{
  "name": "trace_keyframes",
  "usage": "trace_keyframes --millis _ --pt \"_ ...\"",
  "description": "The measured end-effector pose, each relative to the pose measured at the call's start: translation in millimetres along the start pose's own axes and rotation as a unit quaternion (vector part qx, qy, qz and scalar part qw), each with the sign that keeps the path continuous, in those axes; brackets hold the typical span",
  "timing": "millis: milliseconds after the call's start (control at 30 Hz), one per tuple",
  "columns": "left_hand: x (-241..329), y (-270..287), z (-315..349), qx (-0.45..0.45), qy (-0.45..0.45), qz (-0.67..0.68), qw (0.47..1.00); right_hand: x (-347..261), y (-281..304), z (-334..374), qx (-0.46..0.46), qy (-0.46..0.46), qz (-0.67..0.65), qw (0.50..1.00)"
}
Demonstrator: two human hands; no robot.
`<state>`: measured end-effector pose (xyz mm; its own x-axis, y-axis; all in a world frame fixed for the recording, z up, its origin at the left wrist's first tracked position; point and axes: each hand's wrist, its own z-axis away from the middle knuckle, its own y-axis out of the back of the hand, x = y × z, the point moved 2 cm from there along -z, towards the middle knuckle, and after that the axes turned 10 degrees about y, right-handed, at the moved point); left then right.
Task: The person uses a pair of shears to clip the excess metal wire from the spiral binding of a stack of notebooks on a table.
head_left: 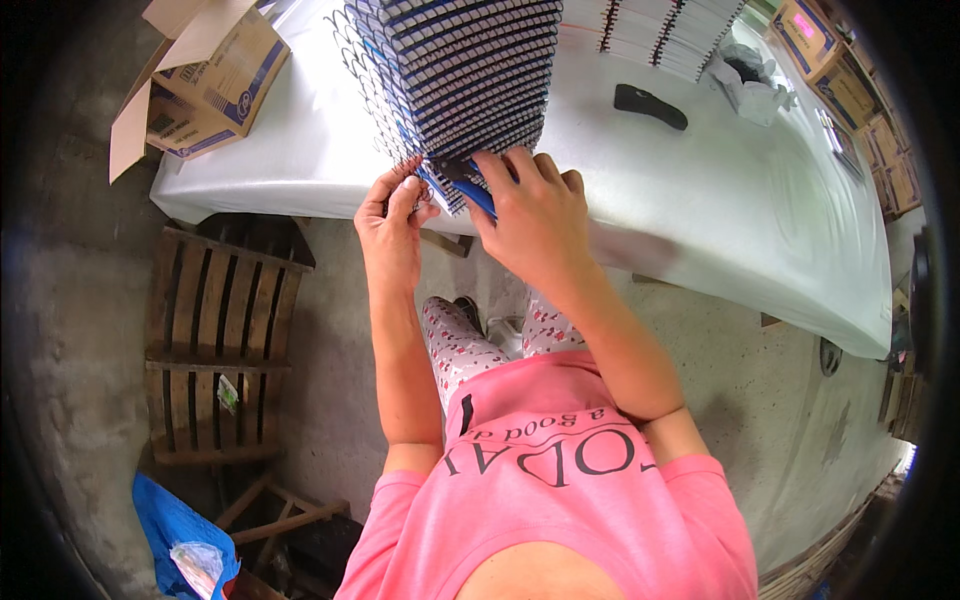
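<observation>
A tall stack of spiral-bound notebooks [470, 85] with dark coils rises at the near edge of the white-covered table. My right hand [540, 212] is closed round blue-handled pliers [476, 195], whose dark head meets the lower near corner of the stack. Just left of it, my left hand [392, 228] pinches the end of a notebook's coil at that same corner. The jaws and the exact spot they touch are partly hidden by my fingers.
An open cardboard box [215, 85] stands at the table's left end. Right of the stack lie a black elongated object [650, 104], more bound notebooks [655, 30] and a crumpled plastic bag [750, 88]. Cardboard boxes [845, 90] line the far right. Wooden slats [220, 345] stand at left.
</observation>
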<state>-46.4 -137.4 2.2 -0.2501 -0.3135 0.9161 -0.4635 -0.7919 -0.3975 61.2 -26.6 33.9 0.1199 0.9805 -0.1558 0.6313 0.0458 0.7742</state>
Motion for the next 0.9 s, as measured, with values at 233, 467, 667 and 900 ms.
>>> trace_keyframes --millis 233,467,667,900 --pt "-7.0 -10.2 7.5 0.076 -0.071 -0.027 0.994 10.8 -7.4 1.1 -0.012 0.010 -0.051 0.999" --pt "4.5 -8.8 22.2 0.180 -0.093 -0.057 0.978 20.3 -0.4 3.4 -0.006 0.029 -0.007 1.000" --pt "-25.4 -13.4 65.4 0.008 0.161 0.074 0.984 125.2 35.5 41.3 0.135 0.014 -0.122 0.983" --pt "-81.4 -151.3 42.3 -0.186 0.360 0.043 0.913 392.8 110.1 33.5 0.080 -0.181 0.074 0.978"
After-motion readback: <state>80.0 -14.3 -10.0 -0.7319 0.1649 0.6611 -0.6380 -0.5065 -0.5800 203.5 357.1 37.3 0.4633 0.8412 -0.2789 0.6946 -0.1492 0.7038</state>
